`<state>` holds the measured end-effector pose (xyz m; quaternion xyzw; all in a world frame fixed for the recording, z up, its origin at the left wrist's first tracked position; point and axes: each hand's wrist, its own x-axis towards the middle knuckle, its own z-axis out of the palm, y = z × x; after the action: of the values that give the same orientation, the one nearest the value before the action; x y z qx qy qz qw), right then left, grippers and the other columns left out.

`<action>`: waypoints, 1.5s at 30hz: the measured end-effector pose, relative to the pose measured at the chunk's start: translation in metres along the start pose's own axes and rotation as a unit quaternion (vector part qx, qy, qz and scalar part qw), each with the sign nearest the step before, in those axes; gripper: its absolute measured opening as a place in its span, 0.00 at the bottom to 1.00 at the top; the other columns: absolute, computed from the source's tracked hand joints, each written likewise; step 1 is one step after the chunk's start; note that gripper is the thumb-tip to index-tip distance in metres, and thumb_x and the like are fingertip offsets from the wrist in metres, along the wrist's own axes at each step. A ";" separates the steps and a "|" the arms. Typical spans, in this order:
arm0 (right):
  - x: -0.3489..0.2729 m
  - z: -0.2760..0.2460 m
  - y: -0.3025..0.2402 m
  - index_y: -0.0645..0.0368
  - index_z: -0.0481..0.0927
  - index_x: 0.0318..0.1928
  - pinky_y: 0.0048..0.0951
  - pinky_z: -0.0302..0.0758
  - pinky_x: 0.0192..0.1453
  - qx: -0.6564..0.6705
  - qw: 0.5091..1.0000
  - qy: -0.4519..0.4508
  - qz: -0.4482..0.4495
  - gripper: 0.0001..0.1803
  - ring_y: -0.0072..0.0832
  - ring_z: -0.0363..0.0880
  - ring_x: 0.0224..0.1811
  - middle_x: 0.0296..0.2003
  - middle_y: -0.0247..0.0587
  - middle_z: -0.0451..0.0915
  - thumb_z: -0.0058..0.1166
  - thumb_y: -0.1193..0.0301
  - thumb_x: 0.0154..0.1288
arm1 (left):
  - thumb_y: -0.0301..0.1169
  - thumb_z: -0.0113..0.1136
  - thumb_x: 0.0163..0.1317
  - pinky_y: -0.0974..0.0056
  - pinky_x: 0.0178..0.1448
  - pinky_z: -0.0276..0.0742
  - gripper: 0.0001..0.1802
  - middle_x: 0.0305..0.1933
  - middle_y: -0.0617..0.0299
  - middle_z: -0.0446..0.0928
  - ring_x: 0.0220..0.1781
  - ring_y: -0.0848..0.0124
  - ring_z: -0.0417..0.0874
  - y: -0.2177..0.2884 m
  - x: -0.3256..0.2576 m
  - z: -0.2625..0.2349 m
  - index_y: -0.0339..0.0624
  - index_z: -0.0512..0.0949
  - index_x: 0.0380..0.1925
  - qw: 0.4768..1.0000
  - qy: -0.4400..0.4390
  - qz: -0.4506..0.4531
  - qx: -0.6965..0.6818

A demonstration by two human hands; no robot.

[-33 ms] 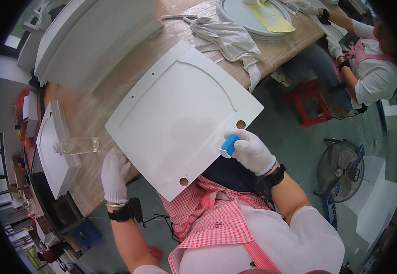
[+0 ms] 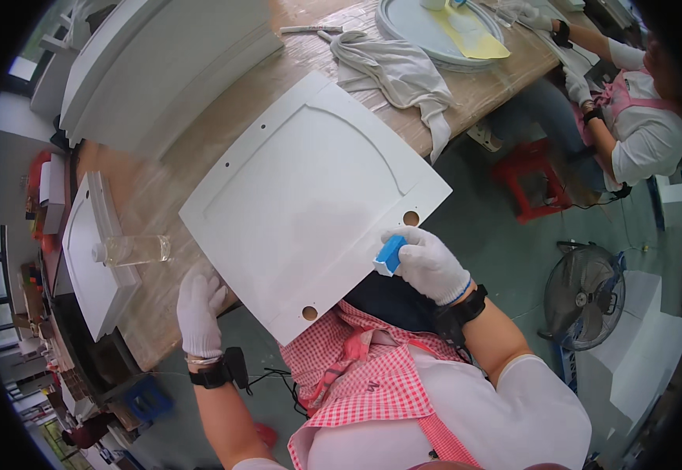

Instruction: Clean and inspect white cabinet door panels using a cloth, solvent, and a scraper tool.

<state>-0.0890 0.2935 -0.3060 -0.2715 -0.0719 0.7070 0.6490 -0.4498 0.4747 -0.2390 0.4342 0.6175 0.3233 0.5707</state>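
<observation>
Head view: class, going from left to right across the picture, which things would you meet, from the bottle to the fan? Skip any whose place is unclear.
Clear bottle → gloved left hand → blue block, held in the gloved right hand → red stool → fan.

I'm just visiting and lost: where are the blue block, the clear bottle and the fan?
Blue block (image 2: 392,251): head view, on its blue side.
Clear bottle (image 2: 139,250): head view, mid-body.
Fan (image 2: 582,298): head view, centre of its grille.
</observation>
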 end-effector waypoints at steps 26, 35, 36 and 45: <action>0.197 -0.044 -0.356 0.56 0.84 0.58 0.36 0.81 0.56 -0.708 0.433 0.470 -0.299 0.25 0.39 0.88 0.50 0.48 0.49 0.88 0.69 0.62 0.61 | 0.20 0.58 0.64 0.55 0.78 0.63 0.42 0.78 0.44 0.61 0.76 0.57 0.67 -0.029 -0.044 0.046 0.28 0.55 0.78 0.991 0.132 0.024 0.008; 0.238 -0.054 -0.367 0.50 0.85 0.58 0.43 0.77 0.64 -0.755 0.365 0.499 -0.217 0.26 0.48 0.82 0.60 0.57 0.54 0.84 0.65 0.56 0.62 | 0.19 0.60 0.64 0.52 0.81 0.57 0.49 0.82 0.43 0.54 0.80 0.52 0.60 -0.019 -0.040 0.053 0.32 0.46 0.81 0.993 0.117 0.004 0.016; 0.240 -0.043 -0.359 0.51 0.84 0.59 0.44 0.76 0.66 -0.757 0.348 0.495 -0.244 0.25 0.48 0.81 0.61 0.57 0.54 0.83 0.64 0.56 0.63 | 0.18 0.60 0.64 0.52 0.82 0.55 0.50 0.83 0.44 0.52 0.81 0.52 0.58 -0.019 -0.043 0.049 0.32 0.44 0.81 0.993 0.114 -0.004 -0.008; 0.229 0.033 -0.252 0.54 0.79 0.62 0.46 0.76 0.63 -0.849 0.390 0.085 -0.347 0.31 0.53 0.77 0.60 0.57 0.52 0.80 0.70 0.61 0.57 | 0.17 0.58 0.57 0.57 0.78 0.64 0.47 0.79 0.47 0.61 0.76 0.57 0.67 -0.050 -0.039 0.039 0.28 0.53 0.79 0.984 0.173 0.046 -0.021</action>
<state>0.1141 0.5576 -0.2299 -0.6920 -0.6671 -0.0335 0.2739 -0.4203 0.4150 -0.2723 0.3878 0.6795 0.4319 0.4488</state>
